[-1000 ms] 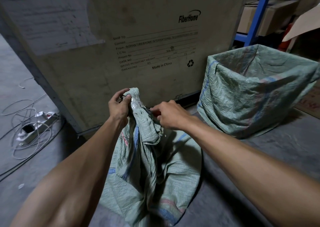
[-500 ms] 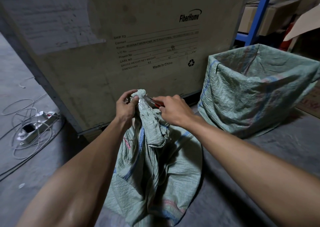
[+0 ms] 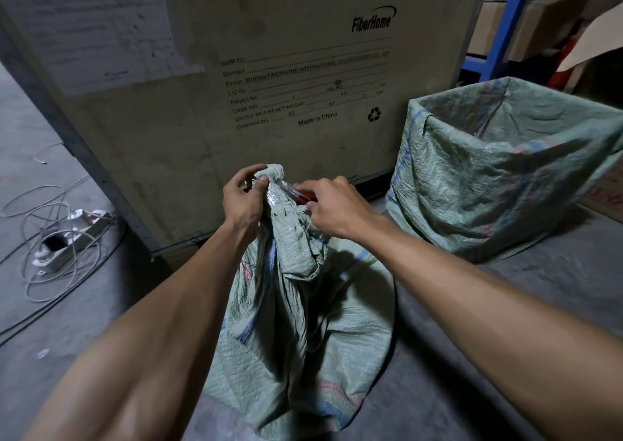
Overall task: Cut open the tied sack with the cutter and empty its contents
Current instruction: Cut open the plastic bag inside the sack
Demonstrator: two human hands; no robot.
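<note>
Head view, looking down past two bare forearms at a grey-green woven sack (image 3: 296, 322) standing on the concrete floor (image 3: 472, 356), just in front of a tall cardboard crate (image 3: 269, 70) printed with shipping lines. The left hand (image 3: 244, 198) is closed around the bunched, tied neck of the sack, pinching the twisted top between thumb and fingers and holding it upright. The right hand (image 3: 332, 209) is clenched on a cutter (image 3: 298, 194) with a red handle; its pale metal tip lies against the neck just under the left hand's thumb, where shiny tape wraps the fabric. Whether the blade has gone into the cloth cannot be told. To the right, well apart from the tied sack, a second sack (image 3: 505, 177) of the same weave stands open with its rim rolled down. Behind that, a blue shelf post (image 3: 502, 26) rises beside brown boxes. At the far left, a white power strip (image 3: 72, 235) lies among loose cables on the floor.
</note>
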